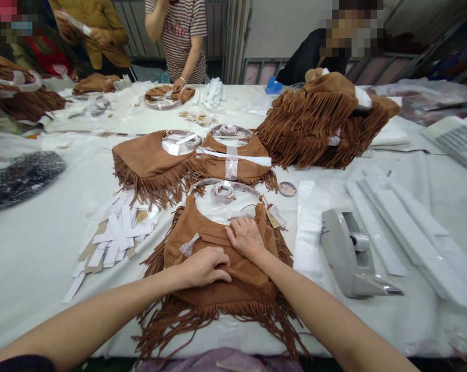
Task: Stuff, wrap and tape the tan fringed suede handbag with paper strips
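A brown fringed handbag [221, 243] lies flat before me, its wrapped handle [233, 187] pointing away and its fringe spread toward the table's front edge. My left hand [207, 266] rests on the bag's middle with curled fingers; what lies under them, if anything, is hidden. My right hand [245, 235] is on the upper edge near the opening, fingers bent over the suede. Whether it pinches the edge is unclear. A small tissue-wrapped piece [189, 245] sits on the bag, left of centre. A tan tag [272, 219] hangs at the right strap end.
Two more fringed bags [148, 155] lie just beyond, with a bag stack [322, 124] at the back right. Paper strips [115, 235] are piled left. A grey tape dispenser [345, 253] and wrapped white strips [407, 222] sit right. A person in a striped shirt [184, 39] stands opposite.
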Demonstrator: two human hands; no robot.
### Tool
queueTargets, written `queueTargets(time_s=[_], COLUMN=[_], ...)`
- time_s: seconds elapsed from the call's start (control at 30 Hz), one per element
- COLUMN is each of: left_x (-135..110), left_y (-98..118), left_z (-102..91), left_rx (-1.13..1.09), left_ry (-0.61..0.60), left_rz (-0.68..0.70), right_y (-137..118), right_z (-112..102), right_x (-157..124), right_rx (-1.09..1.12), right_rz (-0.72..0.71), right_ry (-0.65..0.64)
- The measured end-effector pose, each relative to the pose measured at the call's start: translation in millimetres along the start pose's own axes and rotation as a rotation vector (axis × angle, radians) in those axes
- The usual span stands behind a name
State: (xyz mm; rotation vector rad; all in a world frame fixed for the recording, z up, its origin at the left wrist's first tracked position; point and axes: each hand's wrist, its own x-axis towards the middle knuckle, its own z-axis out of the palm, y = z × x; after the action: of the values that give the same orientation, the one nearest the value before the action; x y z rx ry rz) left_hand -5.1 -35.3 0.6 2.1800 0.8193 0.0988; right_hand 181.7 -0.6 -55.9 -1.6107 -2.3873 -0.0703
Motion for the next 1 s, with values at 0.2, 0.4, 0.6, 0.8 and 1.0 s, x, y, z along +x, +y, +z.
queueTargets(time_s=[0.2, 0.4, 0.6, 0.8, 1.0], left_x=[15.9, 38.9, 41.7, 39.9, 39.3], left_y=[-22.7, -44.3, -48.3, -49.8, -47.1], left_z=[4.0, 8.0, 10.4, 11.1, 10.0], left_rx=[-0.474, -0.708, -0.754, -0.749, -0.720], left_ry=[-0.251, -0.449, -0.472, -0.447, -0.438], left_rz=[0.037, -0.003, -0.009, 0.017, 0.004], right_y=[-0.3, 0.7, -1.4, -34.5, -51.7], right_z=[-1.9, -0.1, -43.0, -93.9, -66.2], right_x=[0.1, 4.3, -8.2, -87.6, -115.4], right_rx=[0.025, 0.107, 0.291, 0.330, 0.154], right_rz=[0.011, 0.023, 0.034, -0.072, -0.099], right_ry=[-0.004, -0.007, 0.028, 0.047, 0.148])
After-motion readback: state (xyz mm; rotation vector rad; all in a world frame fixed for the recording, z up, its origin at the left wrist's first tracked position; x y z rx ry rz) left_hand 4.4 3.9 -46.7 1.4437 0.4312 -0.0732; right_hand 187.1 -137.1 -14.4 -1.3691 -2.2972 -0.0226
